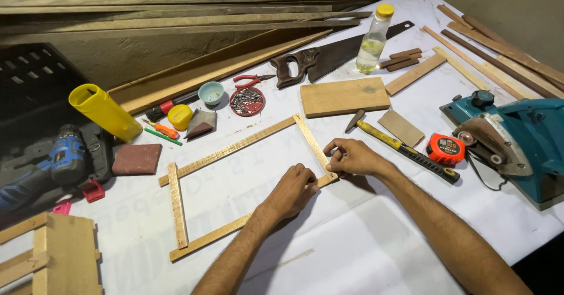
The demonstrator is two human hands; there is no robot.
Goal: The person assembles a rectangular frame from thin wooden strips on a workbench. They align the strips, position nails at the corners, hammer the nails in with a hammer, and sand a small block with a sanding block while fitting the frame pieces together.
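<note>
Wooden frame (235, 148) is laid flat mid-table (364, 236), four thin strips in a rectangle. Open room is seen at 6 o'clock of the frame, bare white cover down to the near table edge. At 3 o'clock of it a hammer (405, 149) and an orange tape measure (445, 148) are laid close; farther right, a teal power planer (511, 142) is set at the table edge. At 12 o'clock: board (343, 96), tin of nails (247, 101), handsaw (329, 57).

Both hands are placed on the frame's near-right corner. Left hand (292, 193) is pressed flat on the corner joint, fingers together. Right hand (352, 157): fingertips pinched together at the strip end; anything held cannot be told.
</note>
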